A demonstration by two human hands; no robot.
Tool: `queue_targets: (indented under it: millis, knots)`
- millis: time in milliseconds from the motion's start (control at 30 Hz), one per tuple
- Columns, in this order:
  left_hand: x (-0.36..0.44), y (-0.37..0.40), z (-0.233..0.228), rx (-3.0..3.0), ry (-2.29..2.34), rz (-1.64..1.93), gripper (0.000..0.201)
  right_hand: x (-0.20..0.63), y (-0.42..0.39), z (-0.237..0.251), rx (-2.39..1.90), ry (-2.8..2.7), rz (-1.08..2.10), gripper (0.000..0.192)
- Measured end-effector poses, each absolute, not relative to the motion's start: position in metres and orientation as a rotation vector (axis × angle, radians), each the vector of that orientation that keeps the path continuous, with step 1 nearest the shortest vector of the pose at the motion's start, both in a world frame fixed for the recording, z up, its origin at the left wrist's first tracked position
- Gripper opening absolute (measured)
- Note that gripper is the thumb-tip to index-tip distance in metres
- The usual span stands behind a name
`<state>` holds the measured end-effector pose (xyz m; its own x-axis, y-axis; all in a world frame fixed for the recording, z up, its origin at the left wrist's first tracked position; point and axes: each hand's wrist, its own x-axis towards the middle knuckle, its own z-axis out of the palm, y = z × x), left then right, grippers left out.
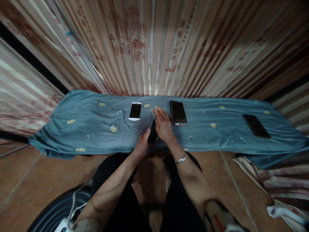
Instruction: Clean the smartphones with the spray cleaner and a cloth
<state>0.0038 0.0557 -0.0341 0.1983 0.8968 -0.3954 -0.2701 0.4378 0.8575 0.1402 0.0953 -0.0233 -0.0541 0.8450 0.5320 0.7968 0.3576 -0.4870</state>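
Observation:
My left hand [143, 140] grips a dark phone [152, 133] by its lower end, above the front edge of the cloth-covered table. Pressed against the phone's upper part is my right hand [164, 126], its fingers closed on a small white wipe [154, 112]. A tissue or a cloth, I cannot tell which. To the left lies a white phone [135, 111] with a black screen facing up. Just right of my right hand, a dark phone [178, 113] rests on what looks like a stack of similar ones. Another black phone [256, 126] lies far to the right.
A blue-green cloth [212, 141] with yellow prints covers the long table. Behind it hangs a pleated patterned curtain [154, 48]. On the tiled floor at lower left are a round black object [51, 206] and a white power strip [64, 224] with cables.

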Motion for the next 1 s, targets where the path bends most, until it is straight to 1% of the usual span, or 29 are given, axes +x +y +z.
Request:
queue_targets:
  millis: [167, 600, 867, 1000]
  knots:
    - [0.003, 0.054, -0.032, 0.728, 1.008, 0.923, 0.048, 0.142, 0.097, -0.025, -1.429, -1.84, 0.094, 0.055]
    - [0.003, 0.051, -0.031, 0.69, 0.931, 0.897, 0.05, 0.146, 0.1, -0.029, -1.441, -1.808, 0.098, 0.055]
    - [-0.003, 0.053, -0.021, 0.698, 0.883, 0.916, 0.054, 0.15, 0.107, -0.04, -1.465, -1.696, 0.148, 0.051]
    - [-0.005, 0.055, -0.021, 0.667, 0.895, 0.901, 0.052, 0.147, 0.108, -0.044, -1.48, -1.665, 0.158, 0.05]
